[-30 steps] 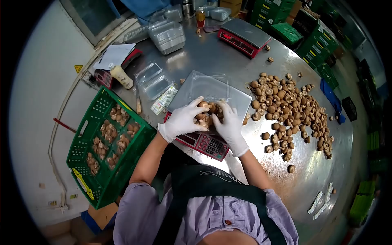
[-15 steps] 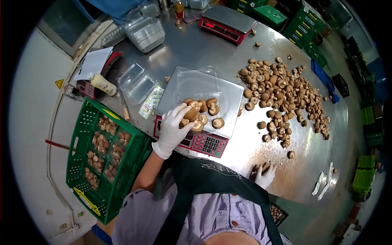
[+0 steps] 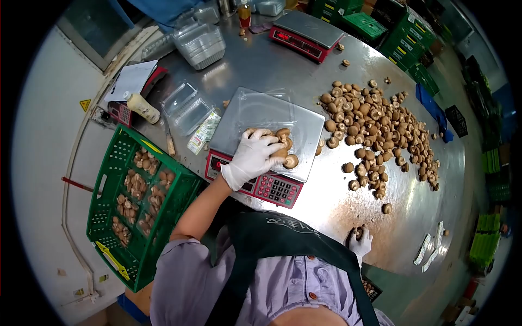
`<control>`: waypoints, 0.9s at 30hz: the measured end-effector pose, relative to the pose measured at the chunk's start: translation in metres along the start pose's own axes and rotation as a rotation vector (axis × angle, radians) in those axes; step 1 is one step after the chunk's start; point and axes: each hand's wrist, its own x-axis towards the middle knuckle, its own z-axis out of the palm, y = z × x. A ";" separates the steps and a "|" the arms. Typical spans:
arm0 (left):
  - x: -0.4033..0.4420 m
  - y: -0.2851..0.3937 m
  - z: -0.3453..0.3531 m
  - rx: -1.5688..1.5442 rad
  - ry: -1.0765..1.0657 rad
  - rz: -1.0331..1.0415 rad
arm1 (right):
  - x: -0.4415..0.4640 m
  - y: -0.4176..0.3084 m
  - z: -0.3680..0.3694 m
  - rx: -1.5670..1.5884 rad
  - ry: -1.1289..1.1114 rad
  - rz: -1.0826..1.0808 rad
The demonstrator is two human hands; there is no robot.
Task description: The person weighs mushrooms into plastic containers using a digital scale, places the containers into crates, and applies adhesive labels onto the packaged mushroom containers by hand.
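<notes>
Several rnd brn-capped mushrooms (image 3: 291, 161)

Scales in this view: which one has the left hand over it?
The middle scale: the left hand is on mushrooms over its plate. The far scale and left scale by the pale bottle have no hand over them.

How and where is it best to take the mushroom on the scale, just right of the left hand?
Probably pinch the mushroom by opposite edges of its cap, coming from above and its right: it lies pale underside up, and the left hand with other mushrooms crowds its left.
</notes>
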 end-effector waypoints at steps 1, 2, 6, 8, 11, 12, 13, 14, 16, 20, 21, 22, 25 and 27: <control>0.001 -0.005 0.004 -0.081 0.028 -0.078 | 0.005 -0.004 -0.003 0.003 0.002 -0.005; 0.004 -0.012 0.008 -0.161 0.055 -0.153 | 0.011 -0.010 -0.004 0.070 0.007 0.154; 0.025 -0.043 -0.002 -0.130 -0.050 -0.372 | 0.044 -0.032 0.008 0.502 0.073 0.334; 0.040 -0.046 -0.005 -0.102 -0.220 -0.449 | 0.069 -0.072 0.002 0.769 0.072 0.265; 0.060 -0.041 -0.003 -0.039 -0.436 -0.507 | 0.108 -0.138 -0.014 1.225 -0.174 0.356; 0.066 -0.039 0.000 0.035 -0.487 -0.482 | 0.119 -0.164 -0.025 1.334 -0.259 0.302; 0.069 -0.038 0.002 0.109 -0.538 -0.456 | 0.129 -0.189 -0.036 1.441 -0.345 0.246; 0.070 -0.036 0.005 0.134 -0.487 -0.388 | 0.137 -0.208 -0.038 1.532 -0.382 0.203; 0.072 -0.037 0.014 0.194 -0.488 -0.334 | 0.152 -0.247 -0.042 1.693 -0.438 0.128; 0.083 -0.032 0.011 0.227 -0.554 -0.247 | 0.166 -0.295 -0.044 1.747 -0.514 0.122; 0.085 -0.030 0.010 0.214 -0.614 -0.241 | 0.168 -0.301 -0.040 1.738 -0.513 0.102; 0.088 -0.029 0.013 0.205 -0.677 -0.273 | 0.169 -0.304 -0.041 1.725 -0.555 0.121; 0.089 -0.029 0.018 0.200 -0.650 -0.244 | 0.174 -0.306 -0.028 1.741 -0.561 0.179; 0.088 -0.033 0.015 0.179 -0.664 -0.265 | 0.176 -0.303 -0.027 1.742 -0.570 0.168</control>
